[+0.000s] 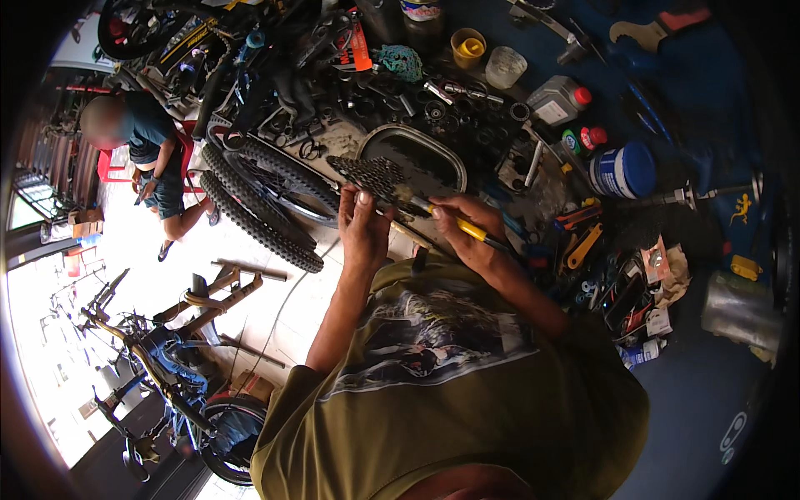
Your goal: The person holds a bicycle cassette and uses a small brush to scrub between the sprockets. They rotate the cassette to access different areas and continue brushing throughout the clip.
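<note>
My left hand [364,232] is closed on the lower edge of a bicycle cassette [367,173], a stack of dark toothed sprockets held tilted above the bench edge. In my right hand [475,223] is a brush with a yellow handle [469,229], its tip pointing left at the sprockets. Whether the bristles touch the teeth I cannot tell. Just beyond the cassette lies a metal tray [461,167] with rounded corners and dark contents.
Loose bike parts and sockets crowd the bench behind the tray. To the right stand a grey bottle [558,102] with a red cap and a blue-and-white tub [623,170]. Knobby tyres [258,208] are close on my left. A person [154,150] sits farther left, near a bicycle [167,375].
</note>
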`<act>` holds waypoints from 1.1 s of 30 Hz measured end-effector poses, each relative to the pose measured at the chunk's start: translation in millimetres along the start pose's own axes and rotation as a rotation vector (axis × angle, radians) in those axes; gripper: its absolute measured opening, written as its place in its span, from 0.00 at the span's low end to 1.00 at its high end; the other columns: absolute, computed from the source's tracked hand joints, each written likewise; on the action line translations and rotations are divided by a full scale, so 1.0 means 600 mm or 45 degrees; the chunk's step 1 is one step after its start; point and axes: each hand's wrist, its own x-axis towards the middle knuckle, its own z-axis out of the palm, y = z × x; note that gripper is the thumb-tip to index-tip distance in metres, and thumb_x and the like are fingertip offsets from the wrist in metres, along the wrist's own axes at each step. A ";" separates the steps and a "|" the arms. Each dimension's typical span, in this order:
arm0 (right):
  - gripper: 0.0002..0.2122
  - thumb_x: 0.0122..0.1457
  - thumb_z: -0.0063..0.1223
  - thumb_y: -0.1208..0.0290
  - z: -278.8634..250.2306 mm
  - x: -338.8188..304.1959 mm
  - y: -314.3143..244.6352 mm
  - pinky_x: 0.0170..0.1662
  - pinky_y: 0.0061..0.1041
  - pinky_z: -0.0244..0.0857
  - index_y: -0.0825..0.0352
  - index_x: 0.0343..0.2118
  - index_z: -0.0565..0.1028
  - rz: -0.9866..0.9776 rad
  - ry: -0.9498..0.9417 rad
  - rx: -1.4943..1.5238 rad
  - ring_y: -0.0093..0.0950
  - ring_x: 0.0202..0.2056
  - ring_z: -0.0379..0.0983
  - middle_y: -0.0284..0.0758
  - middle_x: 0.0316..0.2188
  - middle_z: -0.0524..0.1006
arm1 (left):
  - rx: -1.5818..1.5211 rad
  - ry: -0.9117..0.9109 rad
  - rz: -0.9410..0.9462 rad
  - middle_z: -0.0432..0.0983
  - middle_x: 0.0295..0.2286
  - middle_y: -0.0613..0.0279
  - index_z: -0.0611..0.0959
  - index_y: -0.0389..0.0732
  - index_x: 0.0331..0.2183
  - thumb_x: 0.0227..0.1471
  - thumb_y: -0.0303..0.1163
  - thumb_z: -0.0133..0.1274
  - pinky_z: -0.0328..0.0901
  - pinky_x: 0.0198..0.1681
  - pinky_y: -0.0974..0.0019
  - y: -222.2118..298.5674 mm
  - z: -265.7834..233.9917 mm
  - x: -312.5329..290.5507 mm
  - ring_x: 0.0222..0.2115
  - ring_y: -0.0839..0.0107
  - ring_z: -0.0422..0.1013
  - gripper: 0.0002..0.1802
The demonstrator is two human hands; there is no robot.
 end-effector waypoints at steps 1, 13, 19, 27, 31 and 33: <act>0.10 0.65 0.58 0.73 -0.006 -0.005 0.010 0.39 0.22 0.73 0.74 0.45 0.79 0.021 0.001 -0.031 0.23 0.35 0.81 0.40 0.34 0.82 | -0.053 0.004 -0.032 0.71 0.37 0.74 0.73 0.50 0.45 0.65 0.38 0.56 0.68 0.44 0.51 -0.002 -0.002 -0.002 0.40 0.76 0.68 0.11; 0.10 0.65 0.60 0.70 -0.050 0.015 0.039 0.37 0.20 0.71 0.73 0.43 0.80 0.095 -0.155 0.317 0.19 0.34 0.78 0.34 0.31 0.82 | 0.183 0.090 -0.522 0.76 0.54 0.52 0.74 0.41 0.59 0.64 0.61 0.44 0.63 0.60 0.44 0.075 0.025 0.042 0.56 0.55 0.71 0.37; 0.08 0.61 0.63 0.68 -0.052 0.053 0.102 0.35 0.27 0.72 0.63 0.41 0.83 -0.081 -0.028 -0.432 0.30 0.32 0.81 0.37 0.32 0.83 | 0.238 -0.287 -0.150 0.74 0.51 0.58 0.72 0.40 0.56 0.57 0.42 0.62 0.67 0.54 0.51 0.063 0.015 0.032 0.51 0.62 0.72 0.30; 0.09 0.63 0.61 0.66 -0.019 0.078 0.090 0.35 0.27 0.73 0.66 0.40 0.81 0.089 0.011 -0.240 0.29 0.33 0.82 0.39 0.31 0.83 | 0.449 -0.197 -0.035 0.69 0.37 0.73 0.70 0.46 0.43 0.49 0.20 0.66 0.65 0.42 0.72 0.026 -0.013 0.026 0.41 0.80 0.68 0.24; 0.10 0.64 0.60 0.65 0.011 0.106 0.004 0.35 0.25 0.73 0.67 0.41 0.81 -0.042 0.123 -0.152 0.26 0.32 0.82 0.38 0.31 0.83 | 0.618 -0.184 0.022 0.67 0.36 0.73 0.70 0.46 0.43 0.48 0.17 0.65 0.65 0.46 0.71 0.018 0.006 0.020 0.41 0.80 0.67 0.25; 0.10 0.64 0.60 0.68 0.016 0.106 0.011 0.34 0.24 0.71 0.68 0.42 0.81 -0.158 0.085 -0.118 0.23 0.31 0.79 0.37 0.30 0.82 | 0.632 -0.172 0.022 0.67 0.36 0.73 0.70 0.46 0.42 0.49 0.17 0.65 0.65 0.48 0.71 0.018 0.008 0.019 0.41 0.80 0.67 0.25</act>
